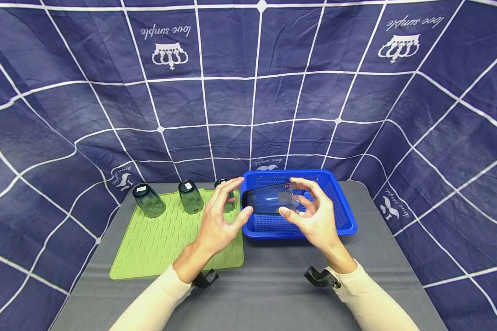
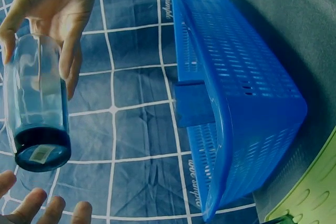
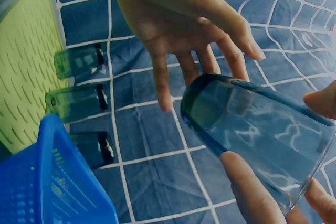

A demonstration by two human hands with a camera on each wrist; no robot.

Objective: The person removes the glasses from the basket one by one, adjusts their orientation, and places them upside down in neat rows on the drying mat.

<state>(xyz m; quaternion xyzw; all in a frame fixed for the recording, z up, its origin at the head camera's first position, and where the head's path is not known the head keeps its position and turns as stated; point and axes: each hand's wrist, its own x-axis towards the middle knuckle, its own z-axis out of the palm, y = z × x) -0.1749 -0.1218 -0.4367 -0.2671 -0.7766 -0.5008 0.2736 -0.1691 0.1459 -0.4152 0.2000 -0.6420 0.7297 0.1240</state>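
Above the blue basket my right hand (image 1: 320,223) holds a blue-tinted drinking glass (image 1: 269,198) on its side, thumb and fingers around the rim end. The dark base of the glass points left, and a pale label shows on it in the left wrist view. My left hand (image 1: 221,225) is spread beside that base, thumb and fingers apart. A gap shows between its fingertips (image 2: 55,205) and the glass (image 2: 39,98) in the left wrist view.
A blue perforated basket (image 1: 345,214) stands on the grey table (image 1: 269,285). To its left lies a green ridged mat (image 1: 161,248). Three tinted glasses stand upside down along its back: a left one (image 1: 149,201), a middle one (image 1: 191,197), and one (image 1: 230,205) partly behind my left hand.
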